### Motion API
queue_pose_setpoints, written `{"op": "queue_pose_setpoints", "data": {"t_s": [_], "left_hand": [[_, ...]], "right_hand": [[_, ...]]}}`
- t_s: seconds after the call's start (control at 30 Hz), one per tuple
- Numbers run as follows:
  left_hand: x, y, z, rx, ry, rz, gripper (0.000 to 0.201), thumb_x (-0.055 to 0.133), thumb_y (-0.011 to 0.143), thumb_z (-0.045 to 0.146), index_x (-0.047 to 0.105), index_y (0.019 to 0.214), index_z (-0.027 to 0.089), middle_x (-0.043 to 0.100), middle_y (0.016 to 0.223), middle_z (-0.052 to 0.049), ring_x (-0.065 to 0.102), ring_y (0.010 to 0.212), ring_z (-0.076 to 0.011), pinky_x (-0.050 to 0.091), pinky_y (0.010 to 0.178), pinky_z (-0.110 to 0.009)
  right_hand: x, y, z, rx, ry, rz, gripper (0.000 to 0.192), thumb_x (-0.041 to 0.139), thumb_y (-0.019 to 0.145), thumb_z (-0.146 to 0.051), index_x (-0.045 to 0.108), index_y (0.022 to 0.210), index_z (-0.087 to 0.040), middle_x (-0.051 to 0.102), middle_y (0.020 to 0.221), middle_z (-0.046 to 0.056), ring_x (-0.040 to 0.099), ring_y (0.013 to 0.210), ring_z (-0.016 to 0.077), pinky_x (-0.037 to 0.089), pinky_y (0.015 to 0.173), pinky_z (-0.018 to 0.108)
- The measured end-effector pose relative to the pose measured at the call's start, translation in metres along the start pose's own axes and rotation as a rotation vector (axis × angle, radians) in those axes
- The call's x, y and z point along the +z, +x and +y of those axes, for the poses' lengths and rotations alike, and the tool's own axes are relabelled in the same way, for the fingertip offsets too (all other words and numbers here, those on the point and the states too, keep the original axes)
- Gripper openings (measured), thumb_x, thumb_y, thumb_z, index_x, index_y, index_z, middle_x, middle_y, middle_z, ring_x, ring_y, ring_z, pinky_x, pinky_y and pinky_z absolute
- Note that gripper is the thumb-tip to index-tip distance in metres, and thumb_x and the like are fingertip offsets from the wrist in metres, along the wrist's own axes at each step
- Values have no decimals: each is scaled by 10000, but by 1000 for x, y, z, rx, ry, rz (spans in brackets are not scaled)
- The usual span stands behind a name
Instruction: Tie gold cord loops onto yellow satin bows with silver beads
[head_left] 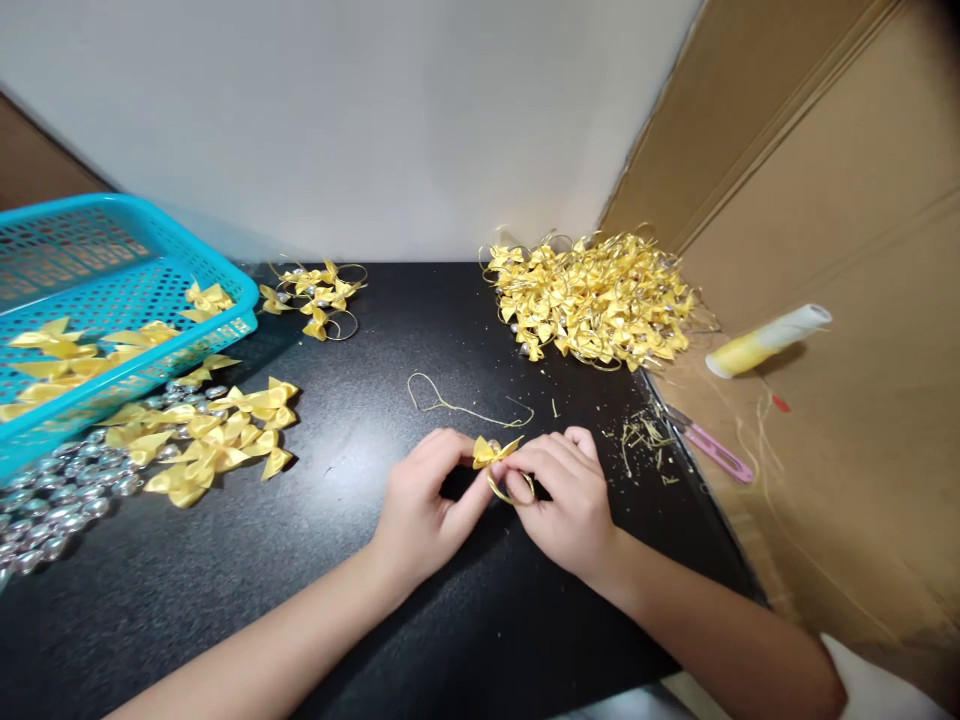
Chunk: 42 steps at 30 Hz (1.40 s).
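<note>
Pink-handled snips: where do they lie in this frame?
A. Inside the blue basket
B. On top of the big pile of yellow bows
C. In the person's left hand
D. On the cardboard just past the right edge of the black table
D. The pink-handled snips lie on the cardboard beside the black table, right of the right hand, apart from the blue basket and the bow pile.

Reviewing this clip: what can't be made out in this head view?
- Left hand and right hand: fingertips overlap around the yellow bow, hiding how the gold cord loop attaches.
- Blue basket: cut off by the left edge.
- Silver beads: too small to show shape.
- Big bow pile: too tangled to count.
- Pink tool: type unclear.
</note>
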<state>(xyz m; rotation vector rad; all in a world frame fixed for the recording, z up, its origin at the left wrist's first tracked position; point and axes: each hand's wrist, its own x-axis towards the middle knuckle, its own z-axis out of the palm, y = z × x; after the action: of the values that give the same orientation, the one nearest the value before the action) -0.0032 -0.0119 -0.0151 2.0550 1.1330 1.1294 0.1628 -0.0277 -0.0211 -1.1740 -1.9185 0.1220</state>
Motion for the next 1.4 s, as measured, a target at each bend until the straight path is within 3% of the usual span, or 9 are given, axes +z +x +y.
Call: {"op": "queue_pose_setpoints", "data": {"t_s": [0.23,0.43,0.53,0.7,0.83,0.97,1.2,1.4], "left_hand": [[0,0,2,-94,-89,-4,149,560,890,137,616,753,160,611,664,4,563,606,-114,439,592,-222],[1,0,4,-154,-141,25,166,566,895,174,614,737,169,624,669,0,569,606,-118,442,594,-226],[1,0,3,-173,-159,33,167,561,904,192,619,748,173,640,685,-5,580,615,-123,452,601,-229],[2,-2,1,-119,-149,18,136,552,905,172,637,799,179,661,718,-13,599,632,-129,469,611,-235],[2,-2,1,-30,-113,14,119,554,890,120,614,806,179,657,743,-19,608,676,-134,483,644,-242],[1,0,3,24,-77,-6,133,552,877,95,590,783,180,636,721,-11,585,656,-127,474,631,-236],[1,0,2,-162,-163,-15,169,548,903,189,583,738,179,576,657,7,537,613,-122,428,584,-227],[3,1,-2,-345,-354,-87,247,548,904,286,547,683,174,537,630,17,486,593,-116,411,569,-225]], "right_hand": [[-3,5,1,120,101,-35,141,599,865,-107,592,758,-198,662,690,-23,591,636,122,360,690,316],[-3,5,-2,167,190,112,127,682,817,-170,569,771,-205,619,672,-16,553,595,124,430,638,297],[-4,4,-4,175,199,112,183,718,780,-193,540,740,-209,581,634,-29,526,565,123,435,603,288],[-4,5,-7,166,190,58,105,700,799,-197,613,858,-204,632,673,-21,548,571,120,446,635,297],[-3,4,-7,176,188,20,46,652,837,-181,615,814,-194,639,659,-19,548,561,115,421,650,305],[-4,4,-7,164,231,8,116,583,876,-148,614,775,-196,656,660,-15,573,585,120,411,659,310],[-7,7,-5,268,339,-38,163,566,882,-176,634,736,-198,674,676,2,613,635,144,444,643,302],[-5,7,1,255,305,-80,113,647,843,-175,643,732,-200,661,642,-21,591,583,123,432,635,287]]}}
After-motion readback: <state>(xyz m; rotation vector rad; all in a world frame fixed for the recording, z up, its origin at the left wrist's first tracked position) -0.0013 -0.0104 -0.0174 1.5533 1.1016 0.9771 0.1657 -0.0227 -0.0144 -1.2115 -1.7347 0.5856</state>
